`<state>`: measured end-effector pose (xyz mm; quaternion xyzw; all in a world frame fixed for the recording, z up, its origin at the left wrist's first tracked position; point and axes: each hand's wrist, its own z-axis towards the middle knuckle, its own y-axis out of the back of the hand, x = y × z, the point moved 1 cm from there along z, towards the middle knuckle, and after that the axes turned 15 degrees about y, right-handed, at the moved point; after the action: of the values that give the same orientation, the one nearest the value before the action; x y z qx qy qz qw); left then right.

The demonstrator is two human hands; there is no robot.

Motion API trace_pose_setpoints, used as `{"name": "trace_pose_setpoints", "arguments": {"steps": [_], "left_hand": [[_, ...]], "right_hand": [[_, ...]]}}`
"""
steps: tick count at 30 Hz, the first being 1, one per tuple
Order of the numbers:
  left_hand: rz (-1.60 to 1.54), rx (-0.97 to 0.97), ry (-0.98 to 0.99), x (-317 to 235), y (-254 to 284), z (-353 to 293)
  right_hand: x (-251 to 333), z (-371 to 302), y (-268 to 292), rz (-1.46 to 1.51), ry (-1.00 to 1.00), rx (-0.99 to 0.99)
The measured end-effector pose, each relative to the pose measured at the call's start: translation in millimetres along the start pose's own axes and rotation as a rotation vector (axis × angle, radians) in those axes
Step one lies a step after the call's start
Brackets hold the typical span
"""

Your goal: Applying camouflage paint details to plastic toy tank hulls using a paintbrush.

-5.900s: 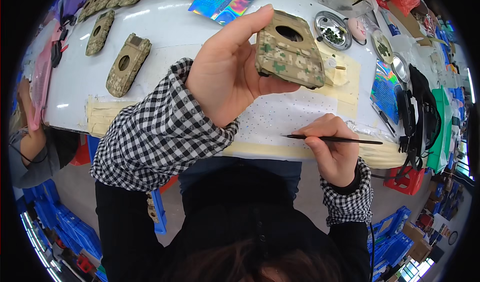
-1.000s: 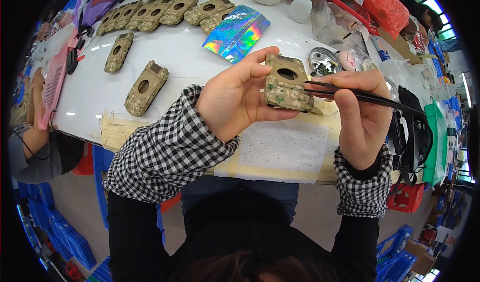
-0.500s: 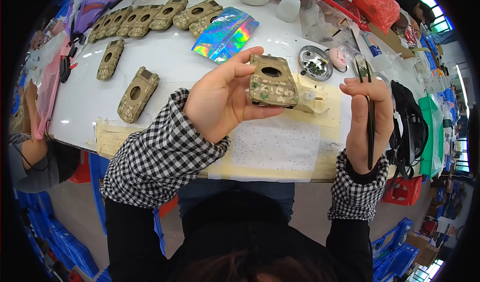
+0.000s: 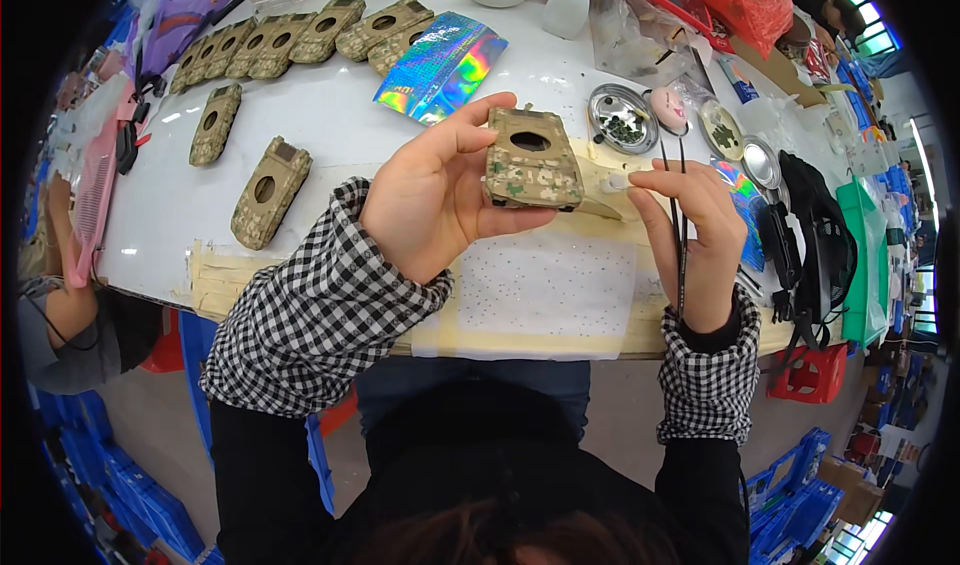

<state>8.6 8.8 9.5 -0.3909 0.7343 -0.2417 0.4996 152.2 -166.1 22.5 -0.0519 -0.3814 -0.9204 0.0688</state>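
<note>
My left hand (image 4: 430, 195) holds a camouflage-painted toy tank hull (image 4: 532, 173) by its sides, the round hole in its top showing. In my right hand (image 4: 705, 240) are black tweezers (image 4: 681, 230), held upright against the palm with the tips pointing away from me. The right thumb and forefinger are stretched toward a small white piece (image 4: 615, 182) above the taped table edge; whether they touch it, I cannot tell. Below the hull lies a white sheet (image 4: 545, 290) dotted with many tiny specks.
More camouflage hulls (image 4: 327, 31) stand in a row at the far left, with two nearer ones (image 4: 271, 193). A shiny holographic pouch (image 4: 441, 68) lies beyond my left hand. Round tins (image 4: 596, 133) with small green parts, a white squeeze bottle (image 4: 568, 10) and a black bag (image 4: 822, 235) are rightward.
My right hand has moved left and slightly forward with the tweezers, toward the small white piece. The left hand and the hull have shifted slightly left in the picture.
</note>
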Motion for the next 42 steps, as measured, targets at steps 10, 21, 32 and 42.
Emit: {"name": "trace_pose_setpoints", "arguments": {"steps": [10,21,32,42], "left_hand": [[0.067,0.05,0.038,1.8,-4.0,-2.2],[0.097,0.043,0.033,2.7,-4.6,-3.8],[0.096,0.032,0.033,3.0,-4.6,-3.1],[0.094,0.038,0.021,3.4,-4.0,-3.6]], "right_hand": [[25.5,22.0,6.4,0.336,0.039,-0.262],[27.4,22.1,-15.1,0.592,-0.115,-0.288],[25.6,21.2,-13.7,0.558,-0.13,-0.245],[30.0,21.5,-11.0,0.735,-0.244,-0.337]]}}
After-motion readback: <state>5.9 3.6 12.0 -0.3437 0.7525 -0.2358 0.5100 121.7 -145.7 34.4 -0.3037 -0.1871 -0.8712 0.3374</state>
